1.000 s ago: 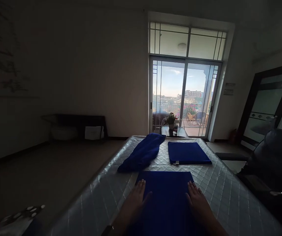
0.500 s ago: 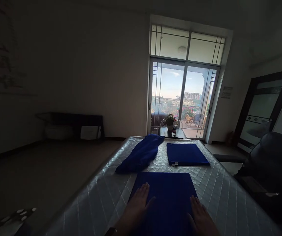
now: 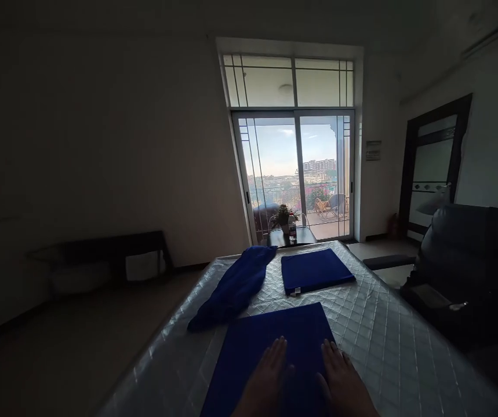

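Note:
A blue cloth (image 3: pixel 249 347), folded into a flat rectangle, lies at the near end of the table. My left hand (image 3: pixel 268 373) rests on its middle with straight fingers and holds nothing. Close by, my right hand (image 3: pixel 340 373) lies flat along the cloth's right edge, fingers stretched forward. Behind it on the table sits a second folded blue cloth (image 3: pixel 316 271) with a small white tag at its near edge. To the left of that one, a crumpled blue cloth (image 3: pixel 235 286) stretches diagonally, its near end close to the first cloth.
A silvery quilted cover (image 3: pixel 388 324) spreads over the table. Beyond stand a small dark table (image 3: pixel 309 236) with a potted plant (image 3: pixel 282 217) and a bottle (image 3: pixel 292 227). A black armchair (image 3: pixel 479 260) is at the right, a low dark bench (image 3: pixel 113 255) at the left.
My left hand has slid right across the folded cloth, closer to my right hand, which has moved slightly left. The camera view has turned and tilted a little.

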Tool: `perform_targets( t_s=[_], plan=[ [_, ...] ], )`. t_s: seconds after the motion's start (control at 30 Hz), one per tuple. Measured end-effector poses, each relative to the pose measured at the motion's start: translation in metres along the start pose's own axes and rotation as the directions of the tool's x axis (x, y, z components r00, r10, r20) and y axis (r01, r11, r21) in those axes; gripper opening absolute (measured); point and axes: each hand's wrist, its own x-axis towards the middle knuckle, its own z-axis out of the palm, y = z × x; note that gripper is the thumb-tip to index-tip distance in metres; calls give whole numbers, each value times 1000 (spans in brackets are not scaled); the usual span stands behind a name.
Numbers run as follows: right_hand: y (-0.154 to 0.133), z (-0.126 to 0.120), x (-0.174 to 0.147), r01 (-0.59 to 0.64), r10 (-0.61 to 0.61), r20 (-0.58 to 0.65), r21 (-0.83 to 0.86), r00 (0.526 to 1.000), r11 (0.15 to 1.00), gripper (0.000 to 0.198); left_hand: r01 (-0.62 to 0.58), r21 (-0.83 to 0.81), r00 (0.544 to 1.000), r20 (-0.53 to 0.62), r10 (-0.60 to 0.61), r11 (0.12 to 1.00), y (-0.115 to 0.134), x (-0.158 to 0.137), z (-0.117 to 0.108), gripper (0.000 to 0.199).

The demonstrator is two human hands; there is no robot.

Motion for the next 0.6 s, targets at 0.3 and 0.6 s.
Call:
perform_targets(
  t_s=[0.3, 0.6],
  plan=[
    [15, 19, 9, 105, -109, -81, -50, 991, 993, 57, -170, -90, 984, -67, 164, 981, 80, 34, 14, 52],
    [2, -8, 2, 27, -26, 41, -45, 999, 999, 67, -42, 131, 986, -152, 61, 991, 10, -9, 24, 55]
  ],
)
